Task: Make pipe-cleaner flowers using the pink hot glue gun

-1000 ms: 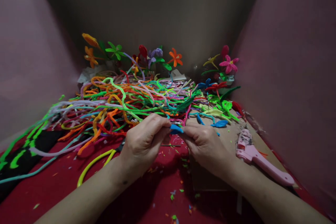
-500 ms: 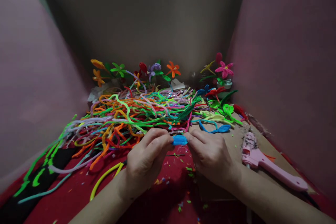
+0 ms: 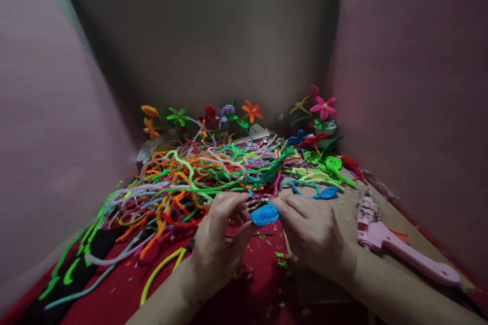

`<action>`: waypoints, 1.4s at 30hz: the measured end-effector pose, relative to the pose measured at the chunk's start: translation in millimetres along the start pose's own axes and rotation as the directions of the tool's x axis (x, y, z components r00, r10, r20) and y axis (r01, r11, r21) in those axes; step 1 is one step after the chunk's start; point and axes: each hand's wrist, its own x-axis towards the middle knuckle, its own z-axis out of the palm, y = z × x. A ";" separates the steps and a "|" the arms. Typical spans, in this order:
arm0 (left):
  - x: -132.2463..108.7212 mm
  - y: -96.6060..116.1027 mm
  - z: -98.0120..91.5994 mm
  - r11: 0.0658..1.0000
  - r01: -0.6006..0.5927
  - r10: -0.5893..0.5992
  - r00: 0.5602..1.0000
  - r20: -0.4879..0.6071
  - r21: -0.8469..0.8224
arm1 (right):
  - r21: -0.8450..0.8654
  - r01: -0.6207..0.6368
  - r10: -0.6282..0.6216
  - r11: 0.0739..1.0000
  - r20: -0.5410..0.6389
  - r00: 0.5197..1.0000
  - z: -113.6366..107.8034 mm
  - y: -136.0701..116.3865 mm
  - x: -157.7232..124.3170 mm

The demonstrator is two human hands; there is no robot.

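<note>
A small, rounded blue fuzzy piece [image 3: 264, 215] is between my hands, above the red surface. My right hand [image 3: 310, 231] pinches its right end between thumb and fingers. On the other side, my left hand [image 3: 221, 236] has its thumb and index finger parted, with the thumb tip at the piece's left edge. Behind the hands spreads a tangled pile of coloured fuzzy stems [image 3: 213, 167]. Another blue looped piece [image 3: 327, 193] lies on the cardboard [image 3: 348, 221] beyond my right hand.
A pink glue gun [image 3: 409, 251] lies at the right on the cardboard. Fuzzy flowers [image 3: 251, 110] stand along the back wall. Yellow-handled scissors or pliers [image 3: 158, 271] are partly hidden beside my left forearm. Small scraps dot the red surface [image 3: 263, 284].
My left finger and thumb have parted from their pinch. The blue piece now shows a wider, rounder face in my right hand. The whole view has shifted slightly.
</note>
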 end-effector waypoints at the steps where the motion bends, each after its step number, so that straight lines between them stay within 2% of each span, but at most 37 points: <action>1: -0.1 0.1 -0.2 1.000 -0.003 0.003 1.000 0.001 0.025 | 0.077 -0.065 0.064 0.995 0.024 0.998 -0.6 -0.6 1.5; 3: -1.2 0.1 0.2 0.999 0.035 -0.035 0.999 0.011 0.032 | 0.292 -0.274 0.248 0.916 0.123 0.961 -1.8 -1.4 5.4; 4: -2.1 -0.2 0.7 0.997 0.074 -0.074 0.997 0.020 0.025 | 0.411 -0.397 0.341 0.821 0.205 0.917 -2.2 -1.5 7.6; 6: -4.0 -1.4 2.4 0.986 0.167 -0.168 0.986 0.026 0.015 | 0.596 -0.594 0.452 0.541 0.389 0.803 -2.0 -0.5 11.5; 8: -5.3 -3.1 4.5 0.967 0.254 -0.254 0.967 0.033 0.009 | 0.675 -0.691 0.466 0.259 0.539 0.701 -0.5 1.4 13.7; 9: -5.7 -3.9 5.7 0.957 0.291 -0.290 0.956 0.039 -0.004 | 0.682 -0.715 0.460 0.151 0.592 0.662 0.5 2.5 14.0; 11: -6.1 -5.0 7.9 0.932 0.359 -0.356 0.933 0.061 -0.051 | 0.670 -0.742 0.447 0.016 0.659 0.605 2.4 4.4 13.4; 14: -6.3 -5.0 11.0 0.880 0.455 -0.445 0.890 0.102 -0.135 | 0.655 -0.754 0.427 -0.051 0.697 0.577 3.9 6.0 11.4; 17: -5.8 -4.0 13.5 0.843 0.503 -0.487 0.864 0.125 -0.192 | 0.656 -0.755 0.424 -0.016 0.688 0.589 4.3 6.4 10.3; 19: -5.0 -3.1 14.5 0.829 0.516 -0.499 0.856 0.133 -0.214 | 0.671 -0.737 0.430 0.085 0.642 0.635 4.4 6.0 10.2; 21: -3.9 -2.1 14.9 0.820 0.527 -0.509 0.850 0.135 -0.225 | 0.660 -0.702 0.447 0.268 0.560 0.697 4.6 5.1 9.8; 24: -2.7 -0.9 14.4 0.822 0.533 -0.523 0.846 0.104 -0.200 | 0.514 -0.618 0.458 0.595 0.416 0.786 6.3 3.2 6.4; 25: -2.6 -0.7 14.0 0.830 0.528 -0.521 0.849 0.085 -0.179 | 0.442 -0.583 0.449 0.681 0.376 0.810 7.5 2.7 4.4; 27: -2.6 -0.7 13.0 0.858 0.499 -0.498 0.866 0.040 -0.120 | 0.312 -0.514 0.417 0.799 0.329 0.847 10.2 2.0 0.2; 30: -2.9 -0.7 11.3 0.925 0.381 -0.381 0.925 -0.001 0.003 | 0.187 -0.465 0.390 0.866 0.332 0.859 13.7 1.5 -4.0; 33: -2.9 -1.0 9.7 0.972 0.206 -0.212 0.976 0.047 0.113 | 0.133 -0.425 0.364 0.895 0.331 0.871 14.8 1.0 -4.4; 37: -2.3 -3.2 8.2 0.974 0.044 -0.070 0.992 0.108 0.223 | 0.111 -0.399 0.348 0.910 0.318 0.882 14.6 0.4 -3.9; 42: -0.9 -7.0 6.4 0.959 0.030 -0.062 0.992 0.107 0.281 | 0.098 -0.367 0.325 0.925 0.294 0.899 15.1 0.9 -6.0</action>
